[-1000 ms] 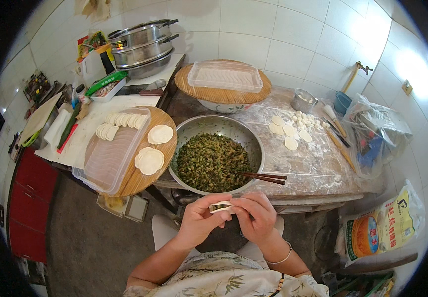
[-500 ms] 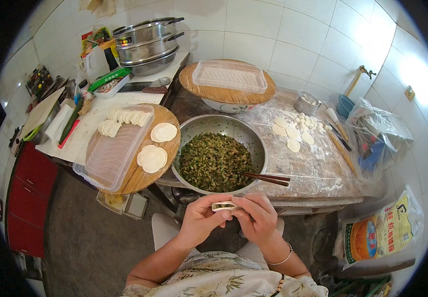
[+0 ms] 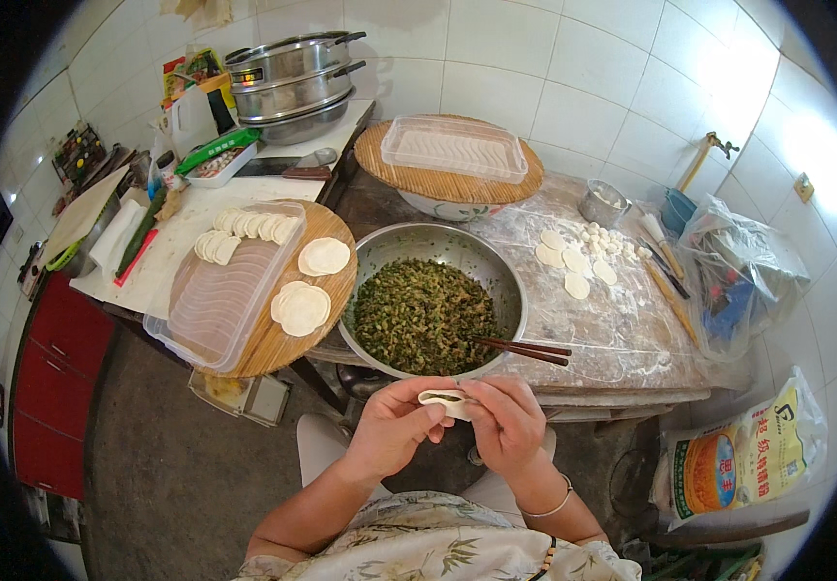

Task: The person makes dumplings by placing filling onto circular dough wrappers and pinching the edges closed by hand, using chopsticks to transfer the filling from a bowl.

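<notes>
Just in front of the steel bowl, my left hand and my right hand pinch one dumpling between thumbs and fingers. Its white wrapper is folded over, and a slit along the top shows dark green filling. Chopped green filling fills much of the bowl, with a pair of brown chopsticks resting in it over the right rim. To the left, two stacks of round wrappers lie on a round wooden board. Beside them a clear plastic tray holds rows of finished dumplings.
On the floured board at right are rolled wrappers, small dough pieces, a rolling pin and a metal cup. A second tray sits on a covered bowl behind. A steamer and knife stand back left.
The opening in the dumpling's wrapper has narrowed, showing less filling. My hands stay in nearly the same place; the whole view has shifted slightly.
</notes>
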The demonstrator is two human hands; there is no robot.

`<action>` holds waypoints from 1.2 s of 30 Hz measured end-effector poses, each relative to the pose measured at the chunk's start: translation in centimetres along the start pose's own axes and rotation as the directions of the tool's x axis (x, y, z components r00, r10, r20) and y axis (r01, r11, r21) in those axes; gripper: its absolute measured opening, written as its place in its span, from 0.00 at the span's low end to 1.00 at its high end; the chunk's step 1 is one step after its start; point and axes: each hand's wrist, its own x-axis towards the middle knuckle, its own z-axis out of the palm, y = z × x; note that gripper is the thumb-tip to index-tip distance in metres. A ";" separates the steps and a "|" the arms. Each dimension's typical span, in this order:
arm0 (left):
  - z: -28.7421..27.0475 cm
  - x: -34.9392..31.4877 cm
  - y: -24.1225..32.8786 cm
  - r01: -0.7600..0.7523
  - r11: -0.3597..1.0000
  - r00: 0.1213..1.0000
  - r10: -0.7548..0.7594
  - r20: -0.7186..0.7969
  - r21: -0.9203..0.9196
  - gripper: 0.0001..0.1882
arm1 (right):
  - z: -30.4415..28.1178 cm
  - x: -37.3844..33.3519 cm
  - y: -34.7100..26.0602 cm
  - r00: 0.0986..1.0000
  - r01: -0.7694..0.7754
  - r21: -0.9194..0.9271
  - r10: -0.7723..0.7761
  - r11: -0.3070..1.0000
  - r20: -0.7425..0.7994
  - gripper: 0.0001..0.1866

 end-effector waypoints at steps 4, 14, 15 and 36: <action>0.0 -0.1 -0.1 -0.031 0.994 0.999 0.033 -0.018 0.108 0.18 | 0.2 -0.1 0.0 1.000 -0.015 0.011 0.014 1.000 0.026 0.06; -0.6 -0.5 -0.8 0.008 0.973 1.000 -0.006 -0.009 0.229 0.21 | 0.5 -0.4 0.1 0.999 -0.044 -0.034 0.045 0.998 0.024 0.04; -0.5 -0.4 -0.7 -0.029 0.973 0.999 0.032 -0.011 0.227 0.21 | 0.6 -0.3 0.1 0.999 -0.039 -0.035 0.039 0.999 0.015 0.05; 0.4 -0.7 -1.1 -0.277 0.732 0.943 0.330 0.032 0.622 0.19 | 0.5 -0.4 -0.2 0.990 -0.128 0.036 0.126 0.991 0.061 0.06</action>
